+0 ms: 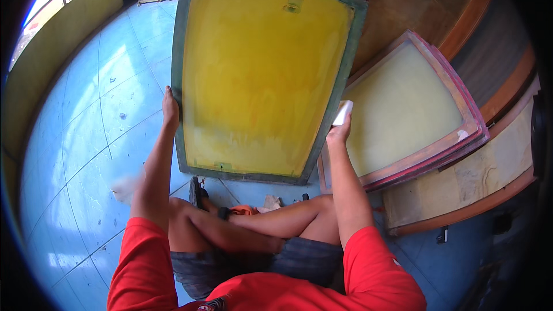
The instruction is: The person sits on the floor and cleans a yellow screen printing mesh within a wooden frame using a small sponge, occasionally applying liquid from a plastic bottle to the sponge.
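Observation:
A large screen-printing frame with yellow mesh (263,69) and a green-painted border stands tilted before me. At its left edge, my left hand (171,106) grips the border, with the thumb side showing and the other fingers hidden behind. On the opposite edge my right hand (340,131) is against the frame and holds a small white block (343,113); how its fingers meet the frame is partly hidden. Another framed screen shows behind the top of the yellow one.
Framed pale-mesh screens (402,108) with pinkish-red borders lean in a stack at the right, by a brown wooden surface (402,0). A stone-patterned ledge (462,185) curves below them. Blue floor tiles (121,116) spread at left. Orange cloth (244,210) lies near my crossed legs.

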Demonstrator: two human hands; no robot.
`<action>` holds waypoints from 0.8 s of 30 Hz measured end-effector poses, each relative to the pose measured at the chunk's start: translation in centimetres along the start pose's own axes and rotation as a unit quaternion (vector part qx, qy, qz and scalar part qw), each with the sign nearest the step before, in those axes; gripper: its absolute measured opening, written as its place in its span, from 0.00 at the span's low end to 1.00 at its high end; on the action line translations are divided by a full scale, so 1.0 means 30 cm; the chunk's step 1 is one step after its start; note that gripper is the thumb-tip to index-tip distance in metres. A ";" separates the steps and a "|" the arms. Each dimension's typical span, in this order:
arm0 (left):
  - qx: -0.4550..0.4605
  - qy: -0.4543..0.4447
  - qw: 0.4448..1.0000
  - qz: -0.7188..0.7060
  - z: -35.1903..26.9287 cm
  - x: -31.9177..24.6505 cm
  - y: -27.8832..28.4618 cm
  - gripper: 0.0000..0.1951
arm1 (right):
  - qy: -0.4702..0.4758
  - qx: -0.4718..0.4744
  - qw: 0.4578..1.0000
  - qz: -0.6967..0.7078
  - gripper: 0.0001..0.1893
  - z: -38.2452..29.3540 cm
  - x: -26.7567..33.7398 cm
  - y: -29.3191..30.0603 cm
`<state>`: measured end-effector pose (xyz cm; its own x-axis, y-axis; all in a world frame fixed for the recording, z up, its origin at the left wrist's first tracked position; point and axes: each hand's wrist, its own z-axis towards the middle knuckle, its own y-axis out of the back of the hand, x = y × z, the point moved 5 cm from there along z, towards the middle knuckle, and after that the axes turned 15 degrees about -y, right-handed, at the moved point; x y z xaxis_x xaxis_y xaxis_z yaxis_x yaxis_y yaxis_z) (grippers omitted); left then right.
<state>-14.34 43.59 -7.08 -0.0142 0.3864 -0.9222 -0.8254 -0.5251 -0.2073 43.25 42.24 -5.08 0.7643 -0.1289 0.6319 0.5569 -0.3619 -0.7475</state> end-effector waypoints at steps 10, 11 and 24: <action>-0.156 -0.030 0.982 0.097 -0.328 -0.157 0.148 0.22 | 0.424 0.009 0.580 -0.696 0.31 -0.304 0.270 -0.328; -0.153 -0.019 0.984 0.087 -0.382 -0.165 0.165 0.22 | 0.459 0.088 0.500 -0.729 0.33 -0.345 0.248 -0.423; -0.173 0.123 0.977 -0.036 -0.588 -0.066 0.280 0.22 | 0.628 0.138 0.409 -0.648 0.33 -0.315 -0.141 -1.028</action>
<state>-11.30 25.04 -12.74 0.2072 0.2599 -0.9432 -0.5786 -0.7448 -0.3323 19.77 45.22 17.25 -0.9033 -0.4287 0.0127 0.3781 -0.7819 0.4956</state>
